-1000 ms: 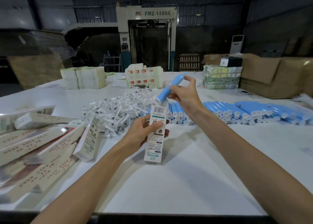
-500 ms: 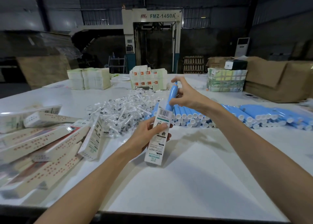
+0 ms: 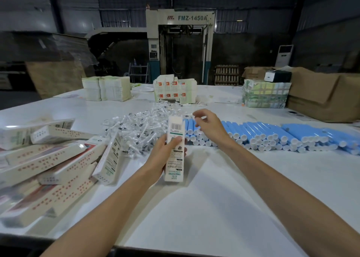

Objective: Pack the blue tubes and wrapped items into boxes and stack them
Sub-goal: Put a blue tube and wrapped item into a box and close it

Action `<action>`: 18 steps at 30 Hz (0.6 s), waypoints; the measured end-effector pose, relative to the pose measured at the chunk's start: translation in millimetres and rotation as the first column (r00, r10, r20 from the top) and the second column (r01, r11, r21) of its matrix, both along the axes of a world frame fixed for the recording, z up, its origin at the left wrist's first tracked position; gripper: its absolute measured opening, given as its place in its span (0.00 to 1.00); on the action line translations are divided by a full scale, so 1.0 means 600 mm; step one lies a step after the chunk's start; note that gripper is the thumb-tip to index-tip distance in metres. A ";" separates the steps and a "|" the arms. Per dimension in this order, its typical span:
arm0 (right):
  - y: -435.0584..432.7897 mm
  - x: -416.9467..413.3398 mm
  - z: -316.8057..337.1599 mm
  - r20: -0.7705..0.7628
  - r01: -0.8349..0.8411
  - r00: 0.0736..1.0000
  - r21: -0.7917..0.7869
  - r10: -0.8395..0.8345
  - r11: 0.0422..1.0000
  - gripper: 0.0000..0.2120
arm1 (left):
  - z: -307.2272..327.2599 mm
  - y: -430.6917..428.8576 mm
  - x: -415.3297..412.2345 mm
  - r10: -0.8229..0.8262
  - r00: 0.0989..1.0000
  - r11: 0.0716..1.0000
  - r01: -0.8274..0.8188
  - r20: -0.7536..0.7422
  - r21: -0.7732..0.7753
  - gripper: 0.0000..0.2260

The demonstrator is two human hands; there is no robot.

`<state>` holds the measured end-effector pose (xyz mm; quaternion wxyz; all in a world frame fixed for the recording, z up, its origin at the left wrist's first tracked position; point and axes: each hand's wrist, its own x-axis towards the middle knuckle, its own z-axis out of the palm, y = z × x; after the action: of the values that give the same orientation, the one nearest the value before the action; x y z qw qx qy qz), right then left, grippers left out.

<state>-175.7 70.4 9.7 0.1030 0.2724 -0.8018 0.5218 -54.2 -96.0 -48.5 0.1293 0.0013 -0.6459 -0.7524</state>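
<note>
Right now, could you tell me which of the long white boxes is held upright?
The barcode box gripped by the left hand; the other boxes lie piled on the table at left.

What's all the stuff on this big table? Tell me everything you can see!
held box: one, white with green print, upright in the left hand
blue tubes: too many to count, blue with white caps, in rows on the table's right
wrapped items: a heap, clear wrap, table centre
long boxes: a loose pile, white with red marks, table's left
carton stacks: three, pale, table's far side
cardboard: brown, far right
machine: one, off-white, behind the table
table: one, white
left hand: grips the held box
right hand: holds nothing, fingers loosely curled, above the blue tubes
</note>
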 end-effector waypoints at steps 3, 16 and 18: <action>-0.054 -0.033 -0.009 -0.048 0.054 0.998 0.184 -0.046 0.982 0.10 | -0.001 -0.017 -0.006 0.127 0.992 0.991 -0.127 0.002 0.039 0.14; -0.195 -0.081 -0.031 -0.259 0.145 0.965 0.665 0.044 0.732 0.03 | 0.001 -0.032 -0.016 0.241 0.971 0.963 -0.238 -0.004 0.129 0.12; -0.195 -0.077 -0.034 -0.196 0.084 0.979 0.628 0.053 0.774 0.06 | 0.002 -0.034 -0.017 0.246 0.969 0.963 -0.244 -0.008 0.113 0.13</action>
<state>-221.8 -46.3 -10.8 0.0909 0.3360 -0.9179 0.1904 -64.6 -116.1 -47.2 0.2280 0.0801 -0.5966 -0.7653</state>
